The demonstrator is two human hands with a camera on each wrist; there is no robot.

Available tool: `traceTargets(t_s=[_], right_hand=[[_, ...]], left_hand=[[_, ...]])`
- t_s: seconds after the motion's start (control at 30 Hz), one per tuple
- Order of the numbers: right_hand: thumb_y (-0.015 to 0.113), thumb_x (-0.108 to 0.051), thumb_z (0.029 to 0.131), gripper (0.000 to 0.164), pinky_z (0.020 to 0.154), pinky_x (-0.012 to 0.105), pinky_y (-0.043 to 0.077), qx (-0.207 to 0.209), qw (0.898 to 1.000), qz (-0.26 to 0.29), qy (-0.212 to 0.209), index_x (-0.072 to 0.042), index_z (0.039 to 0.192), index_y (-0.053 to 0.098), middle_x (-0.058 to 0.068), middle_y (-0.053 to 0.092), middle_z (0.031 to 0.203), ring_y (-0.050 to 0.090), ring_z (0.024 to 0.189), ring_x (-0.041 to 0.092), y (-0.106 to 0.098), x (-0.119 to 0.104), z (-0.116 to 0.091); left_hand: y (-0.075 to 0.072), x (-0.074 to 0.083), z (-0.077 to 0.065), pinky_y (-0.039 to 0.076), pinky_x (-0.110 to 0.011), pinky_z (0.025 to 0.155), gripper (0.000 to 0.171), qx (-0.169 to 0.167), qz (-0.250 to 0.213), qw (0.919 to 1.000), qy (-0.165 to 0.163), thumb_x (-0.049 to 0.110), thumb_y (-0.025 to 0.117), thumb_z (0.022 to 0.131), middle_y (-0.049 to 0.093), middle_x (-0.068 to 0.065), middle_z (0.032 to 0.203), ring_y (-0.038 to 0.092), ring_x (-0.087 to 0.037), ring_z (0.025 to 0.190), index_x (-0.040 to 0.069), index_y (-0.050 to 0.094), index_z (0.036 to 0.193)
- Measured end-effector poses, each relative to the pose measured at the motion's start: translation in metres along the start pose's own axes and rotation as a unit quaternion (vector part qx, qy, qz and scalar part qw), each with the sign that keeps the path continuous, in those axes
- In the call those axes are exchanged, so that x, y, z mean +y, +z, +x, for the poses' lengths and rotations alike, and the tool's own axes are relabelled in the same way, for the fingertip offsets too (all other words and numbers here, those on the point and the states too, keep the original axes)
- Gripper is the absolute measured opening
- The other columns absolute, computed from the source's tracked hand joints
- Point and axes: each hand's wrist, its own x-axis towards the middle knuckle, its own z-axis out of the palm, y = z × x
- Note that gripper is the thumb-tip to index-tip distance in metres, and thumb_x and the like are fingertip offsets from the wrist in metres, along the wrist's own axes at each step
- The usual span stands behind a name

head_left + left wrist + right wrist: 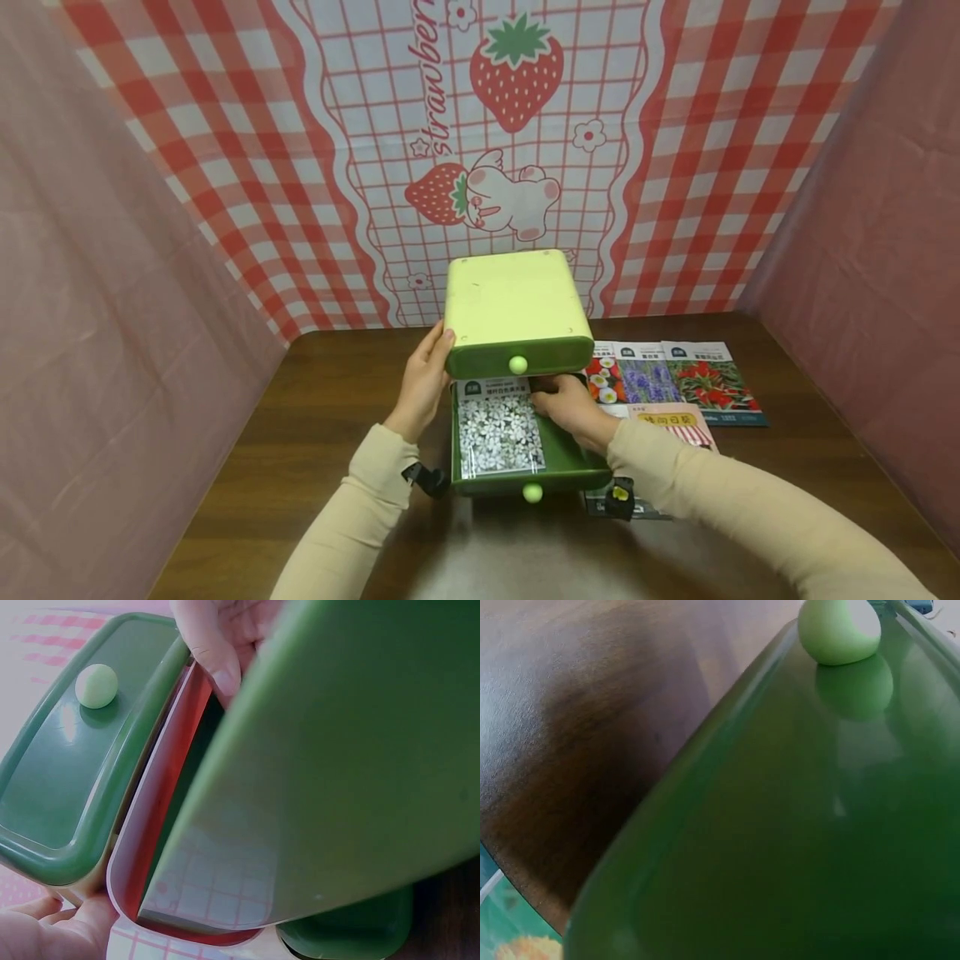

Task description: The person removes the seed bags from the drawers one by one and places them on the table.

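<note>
A small chest of drawers (pixel 517 296) with a pale yellow-green top stands on the table, its lower green drawer (pixel 573 482) pulled out. In that drawer lies a seed packet (pixel 498 433) printed with white flowers. My left hand (pixel 422 379) rests against the left side of the chest's upper part, fingers along the wall. My right hand (pixel 573 408) reaches into the drawer under the upper part, its thumb at the packet's top right corner; I cannot tell whether it pinches the packet. In the left wrist view the drawer front (pixel 360 750) covers the packet.
Right of the chest lie several seed packets, among them one with red flowers (pixel 708 387), one with purple flowers (pixel 648 383) and a pink one (pixel 686 421). Another green drawer (pixel 360 930) shows below. A red checked cloth (pixel 735 108) hangs behind the table (pixel 300 467).
</note>
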Motion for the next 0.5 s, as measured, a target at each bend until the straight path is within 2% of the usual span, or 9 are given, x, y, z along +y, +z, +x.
traceTargets(t_s=[0.1, 0.2, 0.27, 0.37, 0.47, 0.5], right_hand=[[0.054, -0.006, 0.095, 0.042, 0.073, 0.031, 0.048, 0.005, 1.000, -0.009, 0.018, 0.008, 0.134, 0.051, 0.025, 0.061, 0.116, 0.058, 0.086, 0.020, 0.0004, -0.0011, 0.0020], [0.056, -0.006, 0.094, 0.038, 0.072, 0.029, 0.052, 0.002, 0.999, -0.005, 0.036, 0.011, 0.128, 0.054, 0.017, 0.065, 0.096, 0.058, 0.078, 0.016, 0.0010, -0.0015, 0.0032], [0.057, -0.006, 0.095, 0.036, 0.067, 0.027, 0.052, -0.006, 0.999, -0.001, 0.050, 0.013, 0.125, 0.056, 0.010, 0.060, 0.082, 0.054, 0.071, 0.014, 0.0016, -0.0016, 0.0031], [0.058, -0.007, 0.095, 0.036, 0.063, 0.025, 0.055, -0.031, 0.997, -0.001, 0.066, 0.015, 0.123, 0.054, 0.004, 0.055, 0.079, 0.053, 0.067, 0.011, 0.0025, -0.0013, 0.0016], [0.062, -0.010, 0.094, 0.016, 0.055, 0.024, 0.053, -0.050, 0.995, -0.016, 0.082, 0.006, 0.097, 0.059, 0.003, 0.050, 0.074, 0.049, 0.061, 0.011, 0.0035, -0.0015, -0.0006], [0.064, -0.011, 0.094, 0.016, 0.053, 0.024, 0.051, -0.058, 0.994, -0.022, 0.084, 0.001, 0.087, 0.056, 0.002, 0.049, 0.073, 0.047, 0.059, 0.011, 0.0037, -0.0019, -0.0015]], left_hand=[[-0.0004, -0.0001, 0.0001, 0.047, -0.040, 0.106, 0.061, 0.002, -0.001, 1.0000, -0.001, 0.040, 0.050, 0.102, 0.042, -0.009, 0.153, 0.056, -0.024, 0.124, 0.017, 0.030, 0.155], [-0.0005, 0.0002, 0.0001, 0.047, -0.040, 0.106, 0.061, 0.001, -0.001, 1.0000, -0.001, 0.040, 0.050, 0.102, 0.042, -0.010, 0.152, 0.055, -0.024, 0.125, 0.017, 0.030, 0.155], [-0.0002, 0.0005, 0.0000, 0.047, -0.039, 0.106, 0.061, 0.000, -0.001, 1.0000, -0.002, 0.041, 0.050, 0.102, 0.042, -0.009, 0.152, 0.056, -0.023, 0.124, 0.018, 0.030, 0.155], [-0.0001, 0.0007, 0.0000, 0.049, -0.037, 0.103, 0.061, 0.001, 0.001, 1.0000, -0.003, 0.042, 0.050, 0.101, 0.044, -0.009, 0.151, 0.058, -0.021, 0.120, 0.018, 0.030, 0.155], [-0.0004, 0.0000, 0.0004, 0.051, -0.034, 0.099, 0.061, 0.002, 0.004, 1.0000, -0.002, 0.042, 0.050, 0.101, 0.044, -0.009, 0.151, 0.059, -0.018, 0.117, 0.019, 0.031, 0.154], [-0.0005, -0.0002, 0.0003, 0.051, -0.034, 0.099, 0.061, 0.001, 0.007, 1.0000, -0.001, 0.042, 0.050, 0.101, 0.044, -0.009, 0.151, 0.059, -0.018, 0.117, 0.019, 0.031, 0.154]])
